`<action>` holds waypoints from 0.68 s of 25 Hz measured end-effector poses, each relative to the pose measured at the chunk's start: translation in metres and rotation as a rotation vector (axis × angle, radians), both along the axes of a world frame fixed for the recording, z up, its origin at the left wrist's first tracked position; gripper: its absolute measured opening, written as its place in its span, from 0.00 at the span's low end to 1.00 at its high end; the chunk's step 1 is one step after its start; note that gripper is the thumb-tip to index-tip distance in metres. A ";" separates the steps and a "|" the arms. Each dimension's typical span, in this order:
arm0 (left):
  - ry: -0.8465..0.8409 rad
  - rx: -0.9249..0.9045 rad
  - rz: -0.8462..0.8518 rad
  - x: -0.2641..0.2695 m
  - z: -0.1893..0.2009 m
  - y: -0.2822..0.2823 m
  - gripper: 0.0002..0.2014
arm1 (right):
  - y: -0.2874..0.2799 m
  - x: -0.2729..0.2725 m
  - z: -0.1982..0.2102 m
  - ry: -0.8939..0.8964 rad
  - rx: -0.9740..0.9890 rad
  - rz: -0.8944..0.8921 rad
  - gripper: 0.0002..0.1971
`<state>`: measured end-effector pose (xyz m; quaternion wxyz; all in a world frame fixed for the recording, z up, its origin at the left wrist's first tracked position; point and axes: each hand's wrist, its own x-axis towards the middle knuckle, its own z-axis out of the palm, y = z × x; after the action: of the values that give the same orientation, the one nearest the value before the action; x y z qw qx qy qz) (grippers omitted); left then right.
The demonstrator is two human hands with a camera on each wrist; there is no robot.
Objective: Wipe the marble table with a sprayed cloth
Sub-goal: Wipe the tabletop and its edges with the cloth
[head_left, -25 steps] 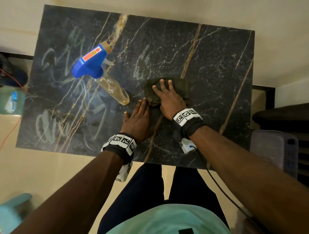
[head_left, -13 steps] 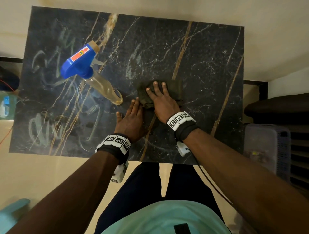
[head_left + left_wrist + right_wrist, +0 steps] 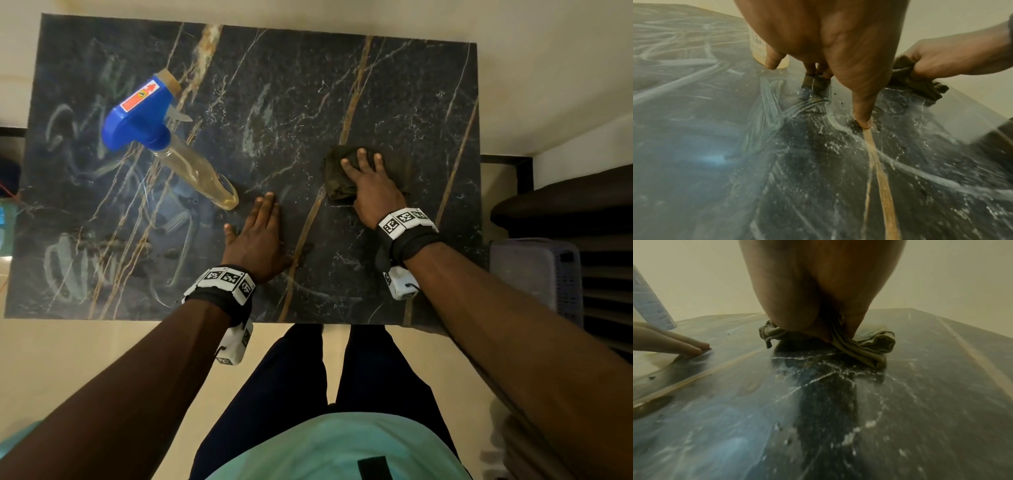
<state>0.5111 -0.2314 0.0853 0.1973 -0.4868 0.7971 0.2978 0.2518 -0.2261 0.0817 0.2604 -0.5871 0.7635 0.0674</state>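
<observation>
The dark marble bench [image 3: 394, 85] is seen from above, gold veins running across it; pale smear marks cover its left half. The right hand [image 3: 371, 186] is laid palm-down on a bunched olive cloth [image 3: 334, 178], fingers nearly straight and spread over the top, pressing it to the stone right of centre. Most of the cloth is hidden under the palm; only its left side and a dim strip to the right show in the head view. In the right wrist view folds of the cloth [image 3: 869, 344] bulge out from beneath the hand [image 3: 818, 288], w/ part of it caught between the heel of the palm and the thumb; fingertips are not seen there.

The left hand [image 3: 257, 236] is held flat on bare stone, fingers straight and together, nothing grasped; it is set apart from the cloth, near the base of a spray bottle [image 3: 161, 137]. The bottle is lying on its side, blue trigger head toward the far left, clear body w/ yellowish liquid pointing at the left hand. In the left wrist view the bottle [image 3: 758, 48] is mostly blocked by the hand [image 3: 818, 32]; label text is too blurred to read. Near-edge stone is hazy w/ glare in both wrist views.

At the right frame edge a grey slatted crate [image 3: 541, 274] is cut off and dim.
</observation>
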 end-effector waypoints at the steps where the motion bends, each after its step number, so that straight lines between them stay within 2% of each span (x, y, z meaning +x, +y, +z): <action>1: 0.009 -0.003 -0.002 0.001 0.000 0.000 0.59 | 0.005 0.000 0.001 0.001 0.000 0.001 0.40; 5: 0.027 -0.041 0.002 0.007 0.000 0.009 0.57 | 0.020 0.004 0.002 0.017 0.017 0.013 0.41; 8: 0.024 -0.037 0.080 0.013 0.004 0.025 0.55 | 0.021 0.004 0.004 0.022 0.021 0.034 0.41; 12: -0.019 -0.045 0.146 0.028 0.010 0.041 0.56 | 0.029 0.017 0.004 0.043 0.005 0.052 0.38; 17: -0.073 -0.045 0.123 0.036 0.006 0.039 0.61 | 0.053 0.043 -0.010 0.038 -0.045 0.072 0.37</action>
<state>0.5468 -0.1922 0.0915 0.1967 -0.5499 0.7644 0.2732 0.2949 -0.1733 0.0713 0.2297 -0.6186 0.7480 0.0709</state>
